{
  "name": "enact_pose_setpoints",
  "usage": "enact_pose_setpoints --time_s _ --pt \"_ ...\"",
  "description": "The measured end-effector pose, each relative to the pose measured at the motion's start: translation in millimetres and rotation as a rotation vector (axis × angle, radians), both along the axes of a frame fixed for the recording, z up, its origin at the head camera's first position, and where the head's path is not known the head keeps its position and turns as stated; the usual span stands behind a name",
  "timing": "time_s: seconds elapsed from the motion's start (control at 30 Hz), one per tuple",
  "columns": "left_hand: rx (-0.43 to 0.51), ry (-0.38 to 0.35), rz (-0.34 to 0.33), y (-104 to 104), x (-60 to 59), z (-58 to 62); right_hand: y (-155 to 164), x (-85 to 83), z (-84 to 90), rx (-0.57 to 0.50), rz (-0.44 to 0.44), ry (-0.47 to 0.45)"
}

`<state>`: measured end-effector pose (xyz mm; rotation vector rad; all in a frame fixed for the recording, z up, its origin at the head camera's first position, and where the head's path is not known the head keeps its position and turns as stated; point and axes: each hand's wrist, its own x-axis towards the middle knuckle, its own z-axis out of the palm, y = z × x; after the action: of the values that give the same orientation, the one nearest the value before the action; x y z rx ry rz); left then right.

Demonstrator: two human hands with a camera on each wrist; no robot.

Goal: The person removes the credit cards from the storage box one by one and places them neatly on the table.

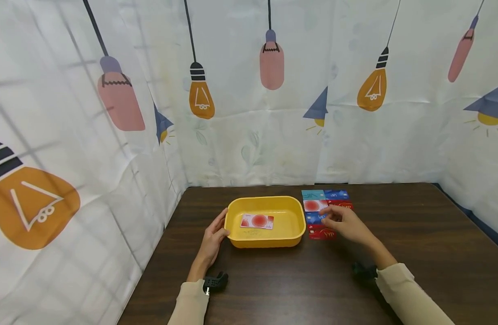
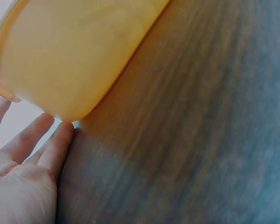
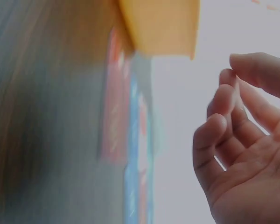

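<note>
A yellow plastic tray (image 1: 265, 243) sits on the dark wooden table, with a white card bearing a red circle (image 1: 259, 221) flat inside it. At its left end, my left hand (image 1: 213, 238) touches the rim; in the left wrist view the fingers are fairly straight, tips against the tray's outer wall (image 2: 60, 60). Just right of the tray, several cards lie in two columns, among them a teal card (image 1: 313, 194), a blue card (image 1: 312, 218) and a red VIP card (image 1: 323, 233). Over these cards hovers my right hand (image 1: 343, 223), its fingers loosely bent and holding nothing.
The brown tabletop (image 1: 289, 284) runs toward me and out to the right. A white curtain (image 1: 249, 149) printed with lamps hangs behind the table and along its left side. Dark bands sit on both wrists.
</note>
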<state>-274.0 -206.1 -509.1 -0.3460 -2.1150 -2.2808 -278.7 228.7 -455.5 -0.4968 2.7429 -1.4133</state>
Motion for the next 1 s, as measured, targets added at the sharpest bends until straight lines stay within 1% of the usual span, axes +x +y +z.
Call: enact_pose_setpoints --time_s 0.1,0.23,0.37,0.5,0.67,0.8,1.0 --pt "0.008 -0.003 0.005 -0.1 -0.2 0.3 -16.5 4.0 10.6 -0.047 0.008 0.030" --pt "0.013 -0.011 0.002 0.1 0.4 0.5 -40.2 5.9 21.1 -0.105 0.049 0.044" --pt "0.007 -0.011 -0.006 -0.2 1.3 0.1 -63.9 3.5 28.3 -0.145 0.104 0.022" --pt "0.004 -0.022 -0.007 0.2 1.5 1.5 -87.8 -1.0 32.5 -0.147 0.120 -0.004" --pt "0.007 -0.017 -0.006 0.8 1.1 1.3 -116.7 -10.8 32.1 -0.124 0.115 -0.005" --pt "0.009 -0.009 -0.007 1.0 1.3 1.5 -136.0 -23.0 25.5 -0.102 0.102 0.007" --pt "-0.007 0.011 -0.011 0.4 2.1 1.8 -159.6 -41.0 14.4 -0.058 0.066 -0.055"
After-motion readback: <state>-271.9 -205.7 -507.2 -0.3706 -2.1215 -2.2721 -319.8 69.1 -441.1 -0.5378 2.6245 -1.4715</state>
